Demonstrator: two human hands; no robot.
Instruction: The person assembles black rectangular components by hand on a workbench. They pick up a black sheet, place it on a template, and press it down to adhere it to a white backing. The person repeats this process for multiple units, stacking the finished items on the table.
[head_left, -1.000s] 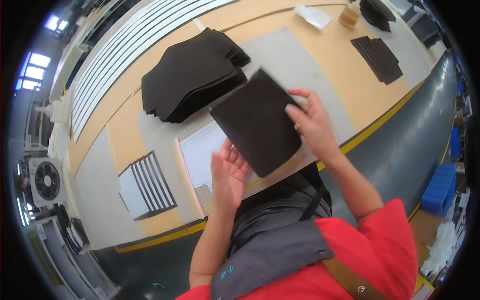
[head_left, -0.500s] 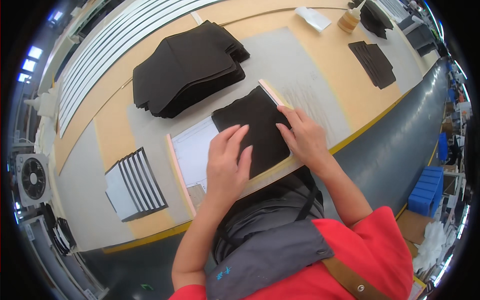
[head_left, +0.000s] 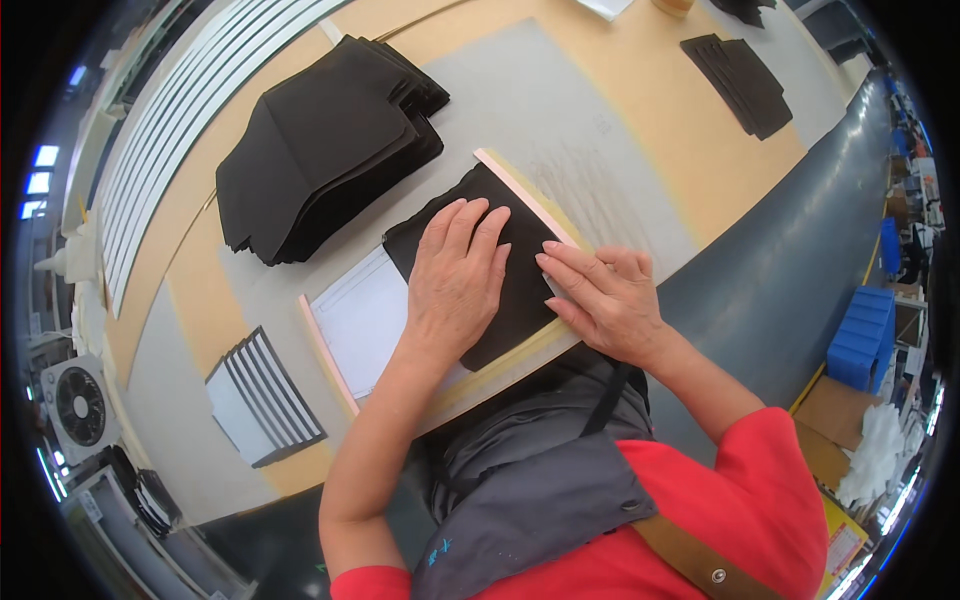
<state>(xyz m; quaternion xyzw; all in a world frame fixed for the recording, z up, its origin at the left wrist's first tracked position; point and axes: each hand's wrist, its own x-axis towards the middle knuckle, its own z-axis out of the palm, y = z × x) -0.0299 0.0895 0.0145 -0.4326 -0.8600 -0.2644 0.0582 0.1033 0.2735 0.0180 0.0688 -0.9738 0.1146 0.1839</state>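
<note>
A black fabric-like panel (head_left: 525,300) lies flat over part of a white paper sheet with drawn lines (head_left: 360,310). A pale pink strip (head_left: 525,197) borders it on the right, and a second pink strip (head_left: 327,350) runs along the sheet's left side. My left hand (head_left: 462,270) rests open on the panel, its fingers lying flat toward the far side. At the panel's right edge, beside the strip, my right hand (head_left: 610,302) has its fingers stretched out with the fingertips on the edge. Its palm side is hidden.
Beyond the hands stands a thick stack of black panels (head_left: 320,150). Fanned black-and-white pieces (head_left: 265,395) lie at the left, smaller black pieces (head_left: 738,85) at the far right. Long white strips (head_left: 190,110) line the far left. The worktable's edge (head_left: 700,250) runs along the right.
My left hand has come down onto the black panel and reaches farther across it. My right hand has shifted nearer along the right edge. The whole view has turned slightly.
</note>
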